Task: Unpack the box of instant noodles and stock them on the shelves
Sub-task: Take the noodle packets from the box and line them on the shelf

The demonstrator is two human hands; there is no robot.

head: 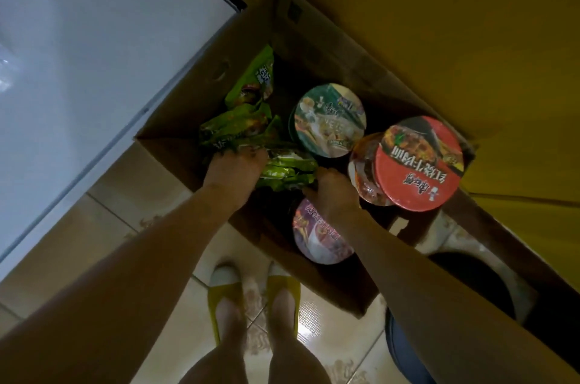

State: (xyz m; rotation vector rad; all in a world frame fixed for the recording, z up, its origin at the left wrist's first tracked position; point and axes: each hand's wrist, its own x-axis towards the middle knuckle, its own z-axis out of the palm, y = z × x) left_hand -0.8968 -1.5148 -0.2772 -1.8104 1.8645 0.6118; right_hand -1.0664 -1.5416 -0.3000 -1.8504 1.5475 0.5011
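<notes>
An open cardboard box (175,151) stands on the floor in front of me. Inside lie several green noodle packets (251,82) on the left, a green-lidded cup (329,120), a red-lidded cup (419,164) resting on another cup (364,176), and a purple-lidded cup (317,242) nearest me. Both hands reach into the box. My left hand (232,173) and my right hand (335,192) grip a stack of green packets (288,170) from either side.
A white appliance or cabinet (94,54) stands against the box's left side. A yellow surface (470,22) borders the box at the back and right. My feet in yellow slippers (254,292) stand on glossy floor tiles. A dark round object (480,283) sits at the right.
</notes>
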